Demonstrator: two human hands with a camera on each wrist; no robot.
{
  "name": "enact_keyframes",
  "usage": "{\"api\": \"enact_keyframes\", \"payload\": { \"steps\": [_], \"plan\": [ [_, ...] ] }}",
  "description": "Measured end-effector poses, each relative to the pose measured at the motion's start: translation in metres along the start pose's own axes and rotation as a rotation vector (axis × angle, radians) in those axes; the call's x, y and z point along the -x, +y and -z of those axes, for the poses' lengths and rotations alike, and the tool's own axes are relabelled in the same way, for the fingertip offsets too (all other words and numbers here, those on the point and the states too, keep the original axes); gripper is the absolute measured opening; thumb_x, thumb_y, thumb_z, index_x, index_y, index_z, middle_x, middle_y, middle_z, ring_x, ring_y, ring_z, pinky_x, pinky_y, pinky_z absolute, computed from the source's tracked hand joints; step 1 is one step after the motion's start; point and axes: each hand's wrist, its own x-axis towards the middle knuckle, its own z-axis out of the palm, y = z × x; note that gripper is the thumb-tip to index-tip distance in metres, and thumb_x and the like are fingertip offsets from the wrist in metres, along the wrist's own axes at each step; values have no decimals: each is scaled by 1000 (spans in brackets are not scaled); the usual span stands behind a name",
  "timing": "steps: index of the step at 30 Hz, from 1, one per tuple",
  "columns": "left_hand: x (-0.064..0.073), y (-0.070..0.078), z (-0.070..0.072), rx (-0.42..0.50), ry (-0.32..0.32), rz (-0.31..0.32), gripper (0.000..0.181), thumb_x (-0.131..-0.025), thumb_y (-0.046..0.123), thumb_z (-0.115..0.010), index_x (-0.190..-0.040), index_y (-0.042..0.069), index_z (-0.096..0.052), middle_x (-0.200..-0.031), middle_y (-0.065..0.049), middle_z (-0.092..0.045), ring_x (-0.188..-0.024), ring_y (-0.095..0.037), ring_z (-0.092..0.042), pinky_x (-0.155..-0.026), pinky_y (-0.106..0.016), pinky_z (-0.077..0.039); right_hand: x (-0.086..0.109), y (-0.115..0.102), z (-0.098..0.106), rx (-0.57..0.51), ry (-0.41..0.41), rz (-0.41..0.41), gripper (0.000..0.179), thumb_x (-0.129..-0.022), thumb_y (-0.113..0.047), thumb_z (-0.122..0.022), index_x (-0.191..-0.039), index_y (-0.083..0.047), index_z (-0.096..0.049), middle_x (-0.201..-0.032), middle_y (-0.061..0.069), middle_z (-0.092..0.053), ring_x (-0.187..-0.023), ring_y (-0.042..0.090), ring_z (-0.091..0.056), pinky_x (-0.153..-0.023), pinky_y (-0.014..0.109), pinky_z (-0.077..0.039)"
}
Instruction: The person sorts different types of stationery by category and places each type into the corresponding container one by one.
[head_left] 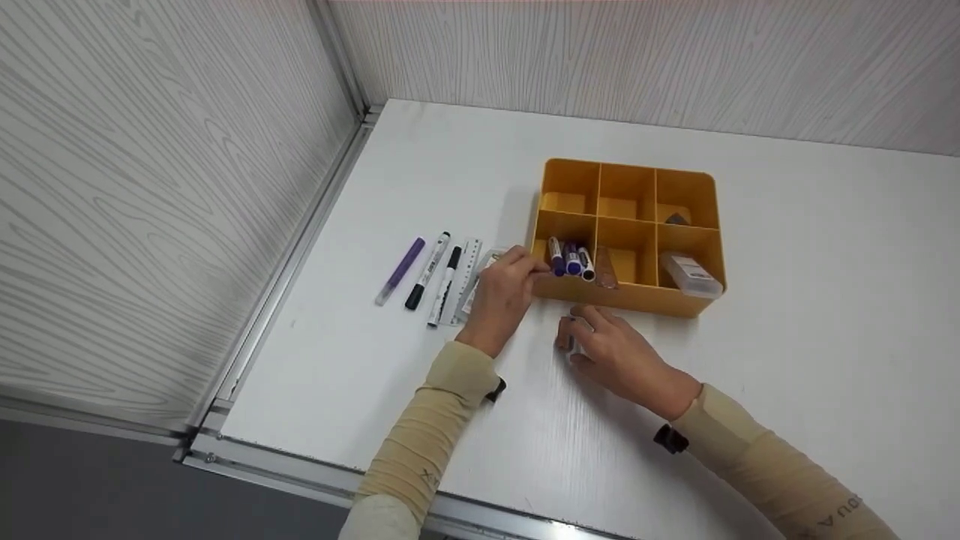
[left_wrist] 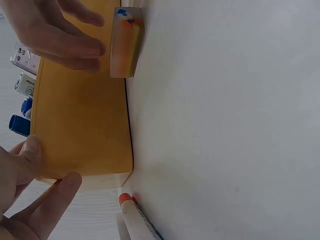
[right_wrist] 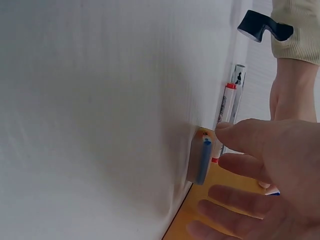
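So the left hand (head_left: 506, 296) has the near left corner of that orange organizer (head_left: 637, 298) pinched between its fingers, my guess being just to stop it sliding around. The right hand (head_left: 622, 356) isn't gripping anything: fingers loose and spread, right beside a little block (left_wrist: 125, 45) with blue and orange on it. The block stands on the desk (head_left: 337, 360) up against the organizer's front wall; can't tell whether a fingertip touches it.

Markers (head_left: 572, 259) share the front left compartment, tips poking over the rim, probably because they're too long to lie flat. Same deal with the clear plastic piece (head_left: 605, 270) leaning in the front middle, and the clear case (head_left: 691, 276) sits tilted in the front right. Off to the left there's a purple marker (head_left: 400, 271), two black-and-white markers and a ruler (head_left: 469, 262), roughly side by side, I'd say so each is easy to pick up.

Desk is plain white and a bit glossy, metal rail (head_left: 291, 262) down the left edge, pale wood-grain panels (head_left: 150, 150) on two sides, dark grey floor (head_left: 90, 480) below.
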Motion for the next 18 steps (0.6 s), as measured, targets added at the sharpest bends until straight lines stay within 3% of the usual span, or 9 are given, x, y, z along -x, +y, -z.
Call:
{"api": "enact_keyframes", "payload": {
  "steps": [4, 10, 18],
  "plan": [
    [0, 0, 0, -5, 6, 2, 14, -95, 5, -63, -93, 12, -74, -91, 2, -64, -88, -11, -69, -79, -18, -55, -2, -1, -4, -24, 12, 11, 31, -78, 0, -80, -106, -5, -68, -116, 12, -62, -102, 23, -65, -90, 38, -58],
    [0, 0, 0, -4, -5, 12, 16, -96, 4, -61, -94, 13, -74, -91, 2, -63, -89, -10, -68, -80, -19, -55, -7, -2, -8, -14, 43, 0, 26, -80, -1, -79, -104, -5, -69, -108, 10, -64, -92, 20, -66, -84, 35, -59],
    [1, -1, 0, 13, 14, -28, 12, -96, 9, -63, -93, 12, -74, -91, 1, -64, -88, -11, -69, -78, -18, -55, -9, 1, -14, -1, 98, 13, 20, -81, 6, -75, -97, -4, -68, -99, 9, -64, -83, 19, -65, -74, 33, -60]
  ]
}}
